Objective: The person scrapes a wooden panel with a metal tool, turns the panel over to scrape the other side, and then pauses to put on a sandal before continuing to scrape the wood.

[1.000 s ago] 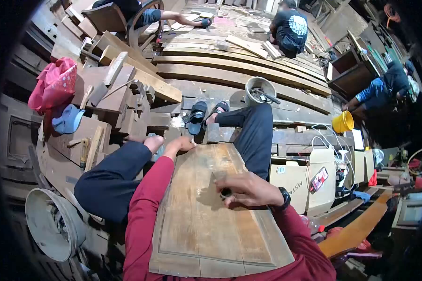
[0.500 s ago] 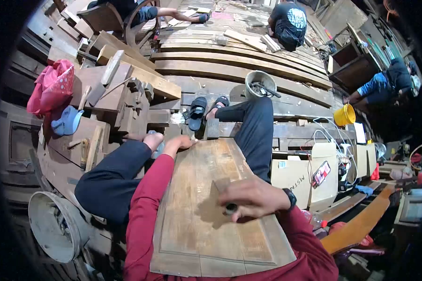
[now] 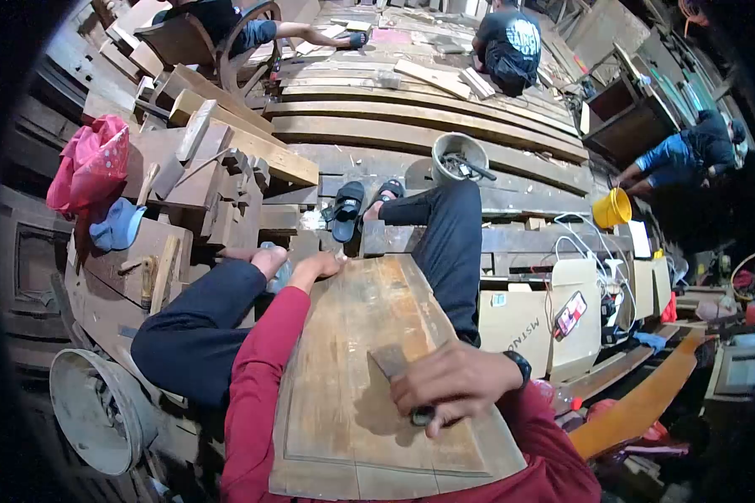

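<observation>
A wooden panel with a raised border lies across my lap, its varnish patchy and worn. My right hand is closed round a scraper. Its flat blade points up and left over the panel, and the round end of its handle shows below my fingers. At the far left corner of the panel, my left hand grips the edge, with the fingertips partly hidden.
A bucket of tools stands ahead beyond my knee, and a white bucket at my left. Chisels and a hammer lie on wood to the left. A phone rests on cardboard at right. Several people sit or crouch farther off.
My right hand has drawn slightly down the panel towards my body, and more of the scraper's blade shows. My left hand stays at the far corner. The whole view has shifted a little.
</observation>
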The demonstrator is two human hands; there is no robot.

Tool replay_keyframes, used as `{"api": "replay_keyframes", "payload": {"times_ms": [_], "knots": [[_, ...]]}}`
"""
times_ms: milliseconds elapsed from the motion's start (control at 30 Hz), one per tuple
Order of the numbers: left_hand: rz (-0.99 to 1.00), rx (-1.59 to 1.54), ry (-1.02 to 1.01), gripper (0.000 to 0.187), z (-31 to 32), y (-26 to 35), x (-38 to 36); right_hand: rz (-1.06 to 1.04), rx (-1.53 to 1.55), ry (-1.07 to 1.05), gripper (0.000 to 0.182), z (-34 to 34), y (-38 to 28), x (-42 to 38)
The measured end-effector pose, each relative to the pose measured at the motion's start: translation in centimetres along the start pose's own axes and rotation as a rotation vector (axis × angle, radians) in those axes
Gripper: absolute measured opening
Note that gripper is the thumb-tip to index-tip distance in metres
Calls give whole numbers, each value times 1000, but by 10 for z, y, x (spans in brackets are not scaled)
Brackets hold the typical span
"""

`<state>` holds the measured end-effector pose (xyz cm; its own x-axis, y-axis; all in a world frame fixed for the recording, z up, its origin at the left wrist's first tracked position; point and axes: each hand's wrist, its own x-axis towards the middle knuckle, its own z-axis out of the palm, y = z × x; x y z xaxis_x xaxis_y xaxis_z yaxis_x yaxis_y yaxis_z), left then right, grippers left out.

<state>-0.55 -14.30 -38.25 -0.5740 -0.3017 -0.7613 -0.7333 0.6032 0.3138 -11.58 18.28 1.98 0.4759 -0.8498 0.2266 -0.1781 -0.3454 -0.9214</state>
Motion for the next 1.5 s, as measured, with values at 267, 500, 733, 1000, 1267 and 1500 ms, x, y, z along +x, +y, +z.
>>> {"api": "replay_keyframes", "payload": {"times_ms": [267, 500, 733, 1000, 1267, 1500], "knots": [[70, -14, -20, 78, 9, -16, 10, -41, 83, 0, 42, -1, -2, 0], [90, 46, 85, 77, 6, -16, 11, 5, 40, -46, 36, -8, -3, 2], [103, 53, 66, 74, -4, -5, -6, 101, -46, 5, 37, -1, 24, 6], [94, 91, -19, 74, -10, -2, -8, 158, 2, -93, 39, -4, 19, 6], [103, 58, 41, 75, -13, 1, -21, 190, -68, 70, 40, -2, 39, 4], [29, 76, -6, 72, -7, -3, 2, 78, 88, -11, 38, -5, 37, 7]]}}
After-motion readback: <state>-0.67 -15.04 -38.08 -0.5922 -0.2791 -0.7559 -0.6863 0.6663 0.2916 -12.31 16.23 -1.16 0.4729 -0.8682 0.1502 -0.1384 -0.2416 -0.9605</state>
